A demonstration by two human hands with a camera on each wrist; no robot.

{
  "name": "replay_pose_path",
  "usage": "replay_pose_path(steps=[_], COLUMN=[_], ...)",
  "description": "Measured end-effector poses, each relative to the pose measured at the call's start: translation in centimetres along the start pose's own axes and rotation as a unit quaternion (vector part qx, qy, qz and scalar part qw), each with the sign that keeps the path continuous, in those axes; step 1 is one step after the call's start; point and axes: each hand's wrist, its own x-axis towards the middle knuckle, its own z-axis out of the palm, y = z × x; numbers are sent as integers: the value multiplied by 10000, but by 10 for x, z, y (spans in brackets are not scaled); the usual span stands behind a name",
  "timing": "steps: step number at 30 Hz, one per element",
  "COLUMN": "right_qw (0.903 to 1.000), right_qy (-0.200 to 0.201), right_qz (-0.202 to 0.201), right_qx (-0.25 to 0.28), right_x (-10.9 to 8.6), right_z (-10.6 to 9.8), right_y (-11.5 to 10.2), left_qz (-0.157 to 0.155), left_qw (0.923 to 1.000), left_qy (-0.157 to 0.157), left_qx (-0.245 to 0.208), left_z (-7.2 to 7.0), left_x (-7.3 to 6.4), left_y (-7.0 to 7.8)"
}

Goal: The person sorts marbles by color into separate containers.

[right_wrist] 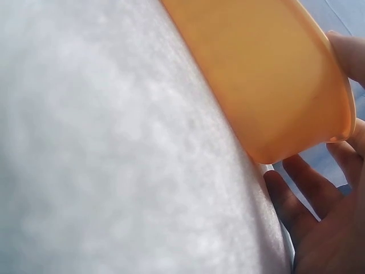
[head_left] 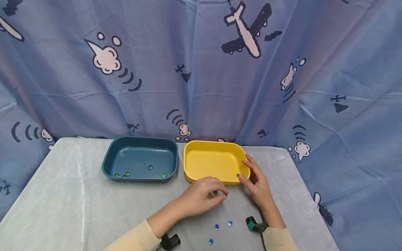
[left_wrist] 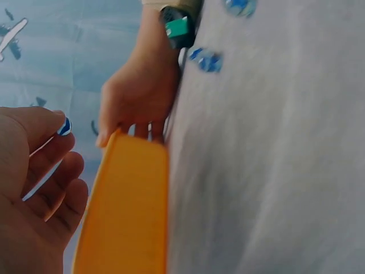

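My left hand point(head_left: 201, 196) pinches a small blue glass marble point(left_wrist: 65, 127) between thumb and forefinger, just in front of the yellow bin point(head_left: 213, 142). My right hand point(head_left: 260, 186) grips that bin at its right front corner, thumb over the rim and fingers along the outer wall. Inside, close to the thumb, lies another blue marble point(head_left: 238, 175). Between my forearms, several blue marbles point(head_left: 216, 227) rest on the cloth. In the right wrist view, fingers point(right_wrist: 311, 182) curve around the bin's end.
To the left of the yellow bin stands a dark teal bin point(head_left: 139, 180) holding several green marbles point(head_left: 127, 173). A pale cloth point(head_left: 56, 195) covers the table. Behind it hangs a blue curtain point(head_left: 207, 104) with airplane prints.
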Motion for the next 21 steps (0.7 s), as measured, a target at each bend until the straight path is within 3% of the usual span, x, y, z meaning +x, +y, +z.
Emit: replay_pose_path(steps=[9, 21], right_qw=[10000, 10000], right_qy=[2, 12], right_qz=[21, 39], right_qx=[64, 71], right_x=[0, -1], right_z=[0, 0], right_y=[1, 1], left_qz=[-172, -642], left_qw=[9976, 9937], left_qy=[670, 826], left_qx=[58, 403], left_z=[-25, -34], left_x=[9, 11], left_y=[-5, -21])
